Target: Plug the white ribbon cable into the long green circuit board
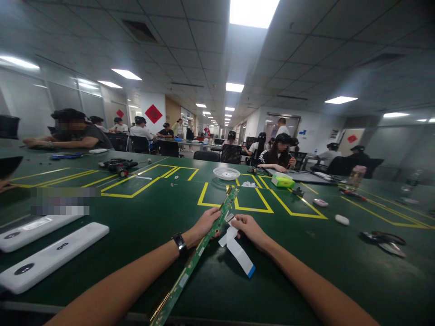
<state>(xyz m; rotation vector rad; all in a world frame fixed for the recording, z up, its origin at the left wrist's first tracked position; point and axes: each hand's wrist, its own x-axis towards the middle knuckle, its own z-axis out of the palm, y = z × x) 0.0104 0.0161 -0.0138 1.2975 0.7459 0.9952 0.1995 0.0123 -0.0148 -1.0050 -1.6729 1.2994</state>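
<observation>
A long, narrow green circuit board (195, 259) slants from the lower edge of the view up toward the middle of the table. My left hand (205, 222), with a black watch on its wrist, is closed around the board near its upper part. White flat ribbon cables (240, 256), one with a blue end, hang beside the board. My right hand (250, 229) pinches a ribbon cable close to the board's edge. Whether that cable's end is still joined to the board is too small to tell.
Yellow tape outlines mark the green table (142, 253). Two long white devices (56, 256) lie at left. Ahead stand a clear round dish (226, 173) and a green box (282, 181). A white case (341, 220) and a dark cable (385, 240) lie at right. Other people sit around.
</observation>
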